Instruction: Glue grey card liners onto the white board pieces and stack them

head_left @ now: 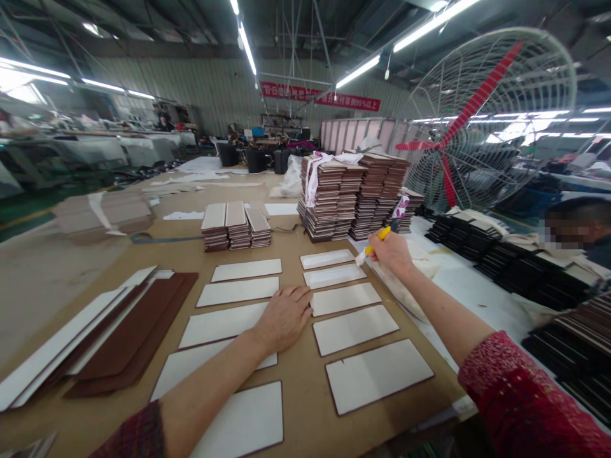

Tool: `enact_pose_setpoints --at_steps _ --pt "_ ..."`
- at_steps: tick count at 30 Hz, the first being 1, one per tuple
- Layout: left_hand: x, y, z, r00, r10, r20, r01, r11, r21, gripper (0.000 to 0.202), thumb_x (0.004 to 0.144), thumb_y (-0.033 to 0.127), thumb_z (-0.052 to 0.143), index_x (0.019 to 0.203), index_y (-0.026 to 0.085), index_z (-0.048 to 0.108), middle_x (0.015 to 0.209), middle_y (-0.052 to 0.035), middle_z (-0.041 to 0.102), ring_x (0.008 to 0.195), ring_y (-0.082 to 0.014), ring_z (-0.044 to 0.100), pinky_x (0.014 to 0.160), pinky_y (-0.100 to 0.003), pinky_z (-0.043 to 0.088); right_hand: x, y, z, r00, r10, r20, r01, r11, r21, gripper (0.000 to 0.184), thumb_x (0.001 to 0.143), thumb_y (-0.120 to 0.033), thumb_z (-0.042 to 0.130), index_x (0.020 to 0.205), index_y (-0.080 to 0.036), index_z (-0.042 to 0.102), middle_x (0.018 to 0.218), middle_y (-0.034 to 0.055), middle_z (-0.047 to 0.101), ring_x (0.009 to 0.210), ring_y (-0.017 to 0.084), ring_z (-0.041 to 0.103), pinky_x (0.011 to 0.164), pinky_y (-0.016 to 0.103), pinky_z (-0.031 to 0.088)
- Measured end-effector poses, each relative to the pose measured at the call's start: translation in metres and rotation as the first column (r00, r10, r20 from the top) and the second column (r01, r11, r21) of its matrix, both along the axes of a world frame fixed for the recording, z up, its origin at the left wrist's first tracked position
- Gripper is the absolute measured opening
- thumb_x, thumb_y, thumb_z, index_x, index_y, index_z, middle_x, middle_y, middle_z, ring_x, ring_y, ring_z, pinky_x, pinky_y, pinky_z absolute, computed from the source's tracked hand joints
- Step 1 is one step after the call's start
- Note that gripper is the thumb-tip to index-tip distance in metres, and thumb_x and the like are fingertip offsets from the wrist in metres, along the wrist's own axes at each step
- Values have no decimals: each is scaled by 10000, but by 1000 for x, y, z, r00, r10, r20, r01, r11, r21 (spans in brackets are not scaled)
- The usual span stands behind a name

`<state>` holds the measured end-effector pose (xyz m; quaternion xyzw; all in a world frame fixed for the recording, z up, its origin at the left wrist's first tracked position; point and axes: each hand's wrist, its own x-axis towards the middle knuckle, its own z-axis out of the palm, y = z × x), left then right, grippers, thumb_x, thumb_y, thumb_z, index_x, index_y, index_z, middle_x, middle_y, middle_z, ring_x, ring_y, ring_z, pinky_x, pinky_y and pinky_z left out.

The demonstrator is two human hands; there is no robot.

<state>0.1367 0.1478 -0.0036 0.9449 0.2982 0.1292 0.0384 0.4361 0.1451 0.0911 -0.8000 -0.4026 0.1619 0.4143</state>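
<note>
My right hand (pixel 392 253) is closed round the yellow handle of a brush (pixel 380 238). Its pale bristles hang at the right end of a panel (pixel 334 276) that has a wet-looking white coat. Behind it lies another panel (pixel 326 258) with a similar white patch. My left hand (pixel 285 316) rests flat on the table between two columns of white panels with dark edges, fingers stretched out. Its fingertips are by the left edge of an off-white panel (pixel 346 299) in the right column. In the left column, a panel (pixel 222 323) is partly covered by that hand.
Long brown and white strips (pixel 128 324) lie at the left. Small panel stacks (pixel 226 222) and a tall brown pile (pixel 334 197) stand at the back of the table (pixel 296 394). A large fan (pixel 487 121), black stacks (pixel 506 254) and a person (pixel 587 229) are on the right.
</note>
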Motion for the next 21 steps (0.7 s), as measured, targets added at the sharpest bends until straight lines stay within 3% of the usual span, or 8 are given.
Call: enact_pose_setpoints --at_steps 5,8,13,21 --pt "-7 -12 19 1000 5 -13 -6 1000 -19 442 1004 313 380 1400 132 458 1466 -142 476 1271 -299 484 1047 -479 407 -21 -30 5 966 67 -252 -9 975 223 113 910 -292 581 901 -182 603 616 -20 660 551 139 665 577 252 586" --pt "-14 -37 25 997 -68 -32 66 997 -46 397 1003 310 381 1357 180 505 1415 -90 530 1249 -258 503 1057 -425 413 -35 -48 -3 904 135 -405 -23 963 270 88 880 -253 592 887 -166 587 652 8 672 532 131 655 548 251 598" --pt "-17 -65 14 998 -51 -28 48 995 -88 387 1003 298 389 1357 183 495 1434 -86 511 1229 -273 516 1038 -471 431 -58 -62 -25 805 203 -557 -60 963 264 89 857 -228 596 838 -142 586 625 36 660 509 136 643 507 249 597" --pt "-14 -62 4 999 -35 3 35 996 -77 371 990 310 439 1316 157 531 1384 -89 541 1234 -261 499 1079 -443 410 -81 -52 -44 767 263 -585 -118 954 274 72 831 -218 609 859 -154 591 649 17 664 518 135 644 481 253 596"
